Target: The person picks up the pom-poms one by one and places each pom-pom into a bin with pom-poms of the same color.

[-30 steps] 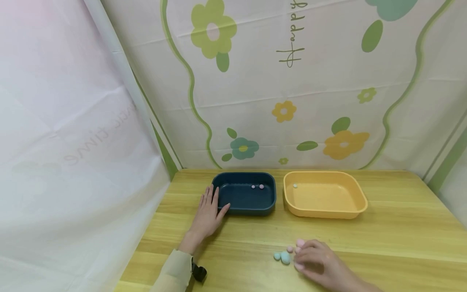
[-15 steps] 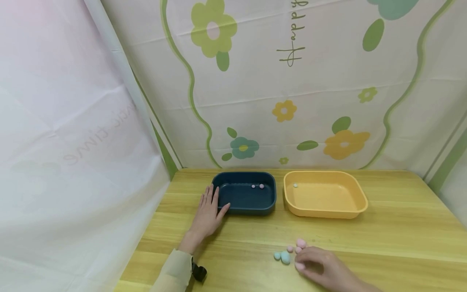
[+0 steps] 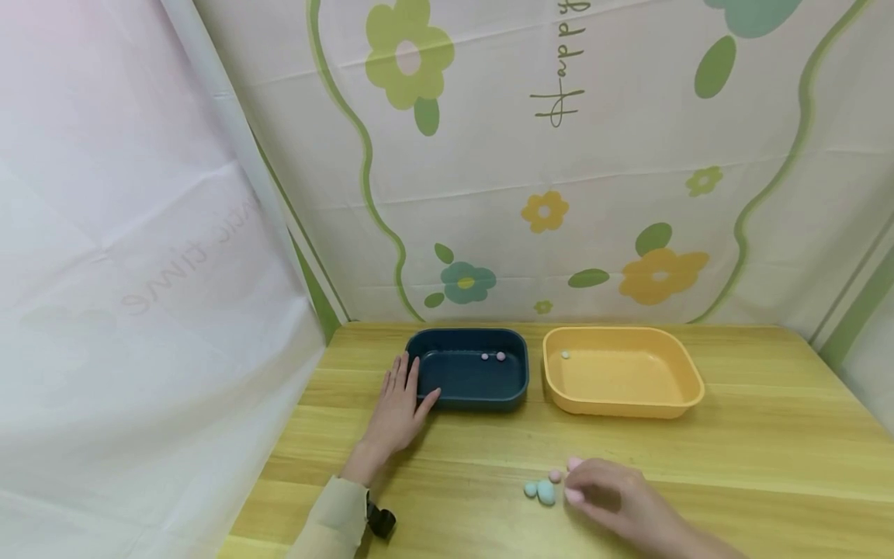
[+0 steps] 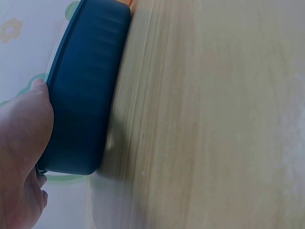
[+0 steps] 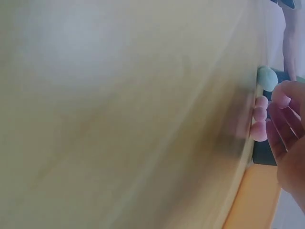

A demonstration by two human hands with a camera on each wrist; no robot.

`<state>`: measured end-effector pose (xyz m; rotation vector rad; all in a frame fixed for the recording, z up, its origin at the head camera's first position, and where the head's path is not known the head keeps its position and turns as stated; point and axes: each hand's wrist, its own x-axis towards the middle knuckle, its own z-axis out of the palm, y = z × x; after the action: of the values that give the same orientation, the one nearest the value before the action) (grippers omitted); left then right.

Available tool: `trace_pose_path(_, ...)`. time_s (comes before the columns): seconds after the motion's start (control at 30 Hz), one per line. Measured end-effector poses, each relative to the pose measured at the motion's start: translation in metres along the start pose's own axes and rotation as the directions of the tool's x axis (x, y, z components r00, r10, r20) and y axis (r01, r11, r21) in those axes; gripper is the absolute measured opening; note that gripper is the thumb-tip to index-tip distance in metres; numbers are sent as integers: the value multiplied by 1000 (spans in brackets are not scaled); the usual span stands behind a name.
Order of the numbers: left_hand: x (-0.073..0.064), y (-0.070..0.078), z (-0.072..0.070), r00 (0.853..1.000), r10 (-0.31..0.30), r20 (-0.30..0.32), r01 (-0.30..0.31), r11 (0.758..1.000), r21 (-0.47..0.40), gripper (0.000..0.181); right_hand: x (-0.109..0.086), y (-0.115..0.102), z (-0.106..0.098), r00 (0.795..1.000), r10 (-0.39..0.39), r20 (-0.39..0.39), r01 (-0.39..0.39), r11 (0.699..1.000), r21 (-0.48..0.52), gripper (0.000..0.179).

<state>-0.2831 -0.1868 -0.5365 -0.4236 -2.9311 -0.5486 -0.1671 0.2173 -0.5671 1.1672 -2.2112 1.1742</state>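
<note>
My left hand rests on the left end of a dark blue tray; its fingers lie along the rim and the thumb is at the front edge. Low over the table, my right hand has bent fingers beside a small cluster of balls. A pink ball and a larger pink ball lie by its fingertips. Two pale blue-green balls, one bigger and one smaller, sit left of them. A rounded pink shape shows at the thumb tip; whether it is a ball or the thumb itself is unclear.
A yellow tray stands right of the blue one, with a small pale ball inside. Two pink balls lie in the blue tray. A floral cloth hangs behind the wooden table.
My right hand draws back a little, then shifts slightly up toward the pink balls, partly covering them. The left hand and both trays keep their places.
</note>
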Motion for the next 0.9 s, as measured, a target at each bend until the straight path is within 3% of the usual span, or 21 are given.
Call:
trace_pose_path(0.2,0,-1,0,1000,-6,-1,6,1000,-1,85,19,-1,-6,1000,13,-9,-14,999,-35,44)
trace_pose_path(0.43,0,-2,2,1000,-8,2,8,1000,5,85,46,1,-13,997,-52,-59,47,995,-86,46)
trace_pose_path(0.77,1,-2,2,1000,-12,6,12,1000,1,86,74,2,-15,997,40,-64,-46,994,-101,40)
trace_pose_path(0.9,1,-2,2,1000,-11,5,11,1000,6,86,86,5,-11,997,41,-62,-48,993,-105,35)
